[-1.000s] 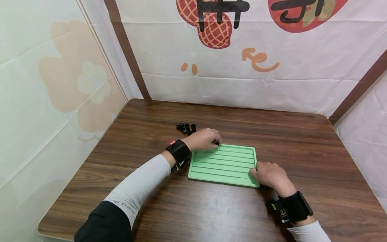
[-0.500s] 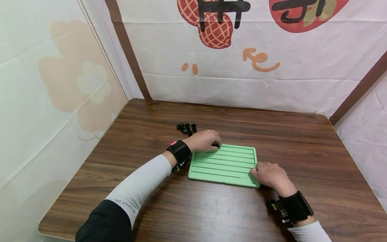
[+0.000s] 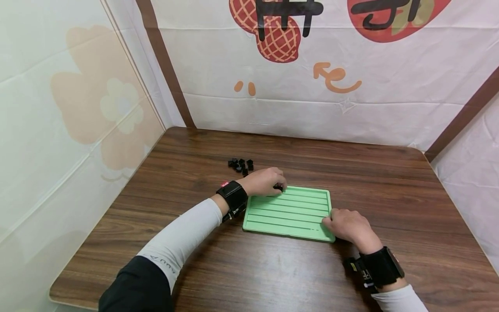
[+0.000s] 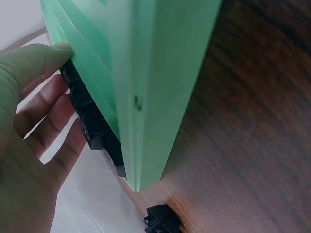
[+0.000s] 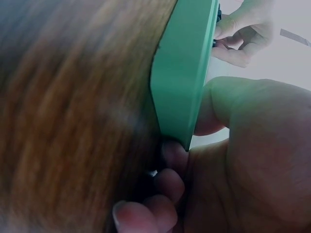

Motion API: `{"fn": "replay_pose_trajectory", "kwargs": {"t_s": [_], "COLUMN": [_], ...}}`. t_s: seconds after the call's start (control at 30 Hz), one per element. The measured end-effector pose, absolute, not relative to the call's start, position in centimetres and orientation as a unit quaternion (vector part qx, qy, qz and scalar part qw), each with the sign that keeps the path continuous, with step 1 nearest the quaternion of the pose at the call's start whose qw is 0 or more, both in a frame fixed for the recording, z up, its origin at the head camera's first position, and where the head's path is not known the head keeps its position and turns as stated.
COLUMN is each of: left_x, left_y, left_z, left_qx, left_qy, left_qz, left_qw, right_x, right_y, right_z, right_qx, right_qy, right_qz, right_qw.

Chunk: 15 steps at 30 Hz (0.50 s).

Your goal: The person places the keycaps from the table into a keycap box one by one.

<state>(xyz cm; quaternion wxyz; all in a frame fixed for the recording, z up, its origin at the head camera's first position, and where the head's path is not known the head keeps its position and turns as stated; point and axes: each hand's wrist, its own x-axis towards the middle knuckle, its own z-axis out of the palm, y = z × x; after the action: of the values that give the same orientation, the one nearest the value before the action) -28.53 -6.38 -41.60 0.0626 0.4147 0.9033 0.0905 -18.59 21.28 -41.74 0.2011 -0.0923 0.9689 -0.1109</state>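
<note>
A green ridged tray (image 3: 288, 212) lies flat on the table. At its back edge my left hand (image 3: 265, 182) pinches a small black piece (image 3: 278, 187) with bent fingers. The left wrist view shows the left hand (image 4: 34, 107) with its thumb at the tray (image 4: 165, 73), beside a row of black pieces (image 4: 92, 121) along one side; the thumb tip partly hides the piece there. My right hand (image 3: 348, 225) grips the tray's right edge, thumb on top. In the right wrist view, the right hand's (image 5: 262, 145) other fingers curl low beside the tray's corner (image 5: 177, 107).
Several loose black pieces (image 3: 239, 165) lie in a cluster on the wooden table (image 3: 202, 173), behind and left of the tray. A printed white cloth (image 3: 296, 112) hangs behind the table, with another at the left side.
My left hand has shifted slightly down toward the tray, and more of the black piece shows under its fingers. The right hand and tray stay still.
</note>
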Motion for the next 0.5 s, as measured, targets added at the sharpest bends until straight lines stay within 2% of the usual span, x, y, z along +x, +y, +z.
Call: {"fn": "replay_pose_trajectory", "kwargs": {"t_s": [0.5], "left_x": [-28.46], "left_y": [-7.39], "left_z": [-41.13], "left_qx": [0.407], "left_qy": [0.904], "left_qz": [0.106], "left_qw": [0.069], "right_x": [-18.61], "right_y": [21.24], "right_z": [-41.74], "right_qx": [-0.091], "right_qy": [0.969], "right_qz": [-0.113], "right_qw": [0.198]}}
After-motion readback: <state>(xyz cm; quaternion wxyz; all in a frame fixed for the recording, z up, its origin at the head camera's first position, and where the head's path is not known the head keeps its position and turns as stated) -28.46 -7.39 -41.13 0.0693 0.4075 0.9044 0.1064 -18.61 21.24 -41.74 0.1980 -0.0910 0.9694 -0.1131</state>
